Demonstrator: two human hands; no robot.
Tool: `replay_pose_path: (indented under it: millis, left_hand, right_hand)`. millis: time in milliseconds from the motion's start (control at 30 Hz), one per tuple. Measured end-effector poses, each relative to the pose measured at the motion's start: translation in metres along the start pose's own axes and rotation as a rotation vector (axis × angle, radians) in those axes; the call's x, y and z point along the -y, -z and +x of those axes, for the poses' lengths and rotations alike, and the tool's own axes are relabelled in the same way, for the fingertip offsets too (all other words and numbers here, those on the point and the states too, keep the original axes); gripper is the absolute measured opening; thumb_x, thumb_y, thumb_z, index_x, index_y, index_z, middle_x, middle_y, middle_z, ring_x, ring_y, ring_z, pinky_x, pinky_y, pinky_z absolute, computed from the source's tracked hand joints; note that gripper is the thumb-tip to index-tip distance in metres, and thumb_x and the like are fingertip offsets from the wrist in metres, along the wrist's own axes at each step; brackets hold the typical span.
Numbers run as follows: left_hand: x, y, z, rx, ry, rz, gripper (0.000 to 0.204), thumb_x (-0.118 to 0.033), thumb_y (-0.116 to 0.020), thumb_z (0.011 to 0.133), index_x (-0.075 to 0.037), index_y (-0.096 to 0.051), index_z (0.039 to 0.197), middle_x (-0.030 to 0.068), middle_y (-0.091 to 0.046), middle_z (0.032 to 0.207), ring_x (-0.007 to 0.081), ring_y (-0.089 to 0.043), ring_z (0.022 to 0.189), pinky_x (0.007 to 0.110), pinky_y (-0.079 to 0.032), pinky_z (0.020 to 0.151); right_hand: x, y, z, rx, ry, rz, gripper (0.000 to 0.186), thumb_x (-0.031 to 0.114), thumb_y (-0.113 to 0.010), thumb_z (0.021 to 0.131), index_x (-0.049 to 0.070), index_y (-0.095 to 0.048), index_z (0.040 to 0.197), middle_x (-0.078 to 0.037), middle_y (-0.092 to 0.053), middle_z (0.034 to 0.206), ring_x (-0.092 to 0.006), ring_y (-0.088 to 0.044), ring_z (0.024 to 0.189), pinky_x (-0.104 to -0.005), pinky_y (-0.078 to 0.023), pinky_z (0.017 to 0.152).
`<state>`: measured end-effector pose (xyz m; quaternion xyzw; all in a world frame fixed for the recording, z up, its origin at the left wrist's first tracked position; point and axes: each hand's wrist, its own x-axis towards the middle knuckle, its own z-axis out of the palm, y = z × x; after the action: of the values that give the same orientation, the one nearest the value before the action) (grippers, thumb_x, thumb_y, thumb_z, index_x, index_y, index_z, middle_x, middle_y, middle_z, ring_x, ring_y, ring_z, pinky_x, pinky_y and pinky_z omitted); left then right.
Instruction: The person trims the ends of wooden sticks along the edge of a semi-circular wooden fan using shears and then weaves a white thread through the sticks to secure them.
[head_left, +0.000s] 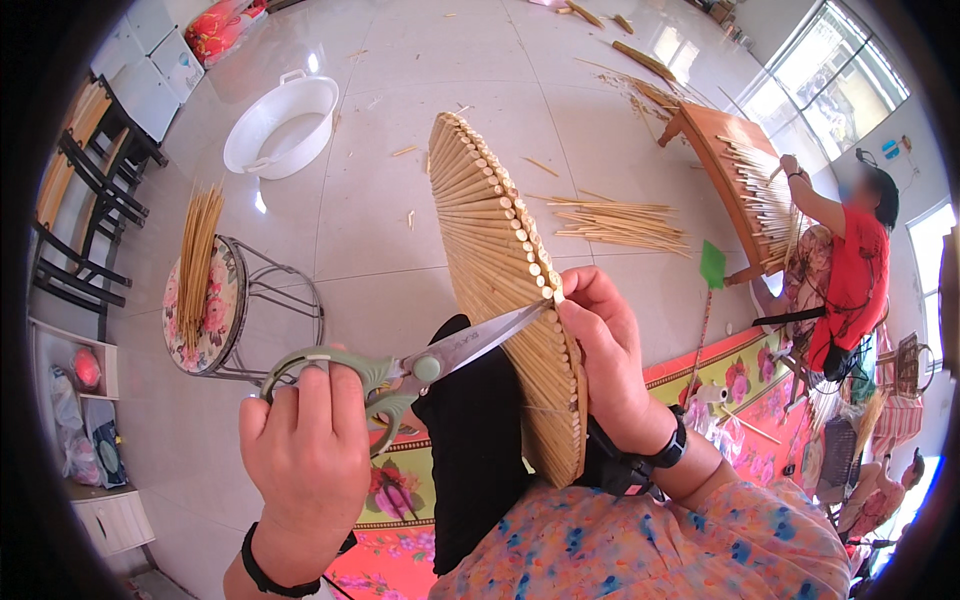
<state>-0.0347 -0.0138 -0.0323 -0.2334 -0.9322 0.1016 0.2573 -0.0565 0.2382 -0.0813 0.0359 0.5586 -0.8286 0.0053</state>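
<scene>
My left hand [308, 445] is closed through the green handles of a pair of scissors [428, 368]. The pointed blades reach right, their tip at the pale cut ends along the rim of a fan-like piece of straw stalks [490, 255]. This piece stands on edge above my lap, its stalks packed side by side. On the rim's right side, my right hand [612, 365] pinches the stalks close to the scissor tip, thumb and fingers pressed on the edge. Whether the blades have a stalk between them cannot be made out.
A stool [240, 300] with a bundle of stalks [197, 265] stands left, near a white basin [285, 125]. More stalks [620, 225] lie on the tiled floor. At right, a person in red [858, 265] works at a wooden table [715, 165]. A flowered mat [740, 390] lies below.
</scene>
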Motion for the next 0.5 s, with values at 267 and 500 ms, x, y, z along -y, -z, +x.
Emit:
replay_pose_path:
  millis: [267, 500]
  left_hand:
    - [0.008, -0.002, -0.003, 0.087, -0.028, -0.140, 0.024, -0.009, -0.066, 0.072, -0.002, -0.064, 0.095, 0.0048, -0.054, 0.077, 0.0189, -0.053, 0.061, 0.032, -0.039, 0.057]
    - [0.014, -0.006, -0.019, -0.028, 0.156, -0.271, 0.042, -0.012, -0.072, 0.066, -0.001, -0.064, 0.107, 0.0061, -0.059, 0.084, 0.0227, -0.058, 0.068, 0.035, -0.038, 0.057]
  right_hand:
    - [0.000, -0.001, -0.002, -0.032, -0.023, 0.073, 0.010, 0.006, -0.055, 0.093, 0.004, -0.050, 0.102, -0.001, -0.056, 0.095, -0.0070, -0.051, 0.086, -0.0233, -0.043, 0.076]
    - [0.002, 0.001, 0.000, -0.025, -0.071, 0.084, 0.010, 0.003, -0.055, 0.091, 0.005, -0.050, 0.099, -0.003, -0.057, 0.094, -0.0079, -0.053, 0.083, -0.0234, -0.044, 0.072]
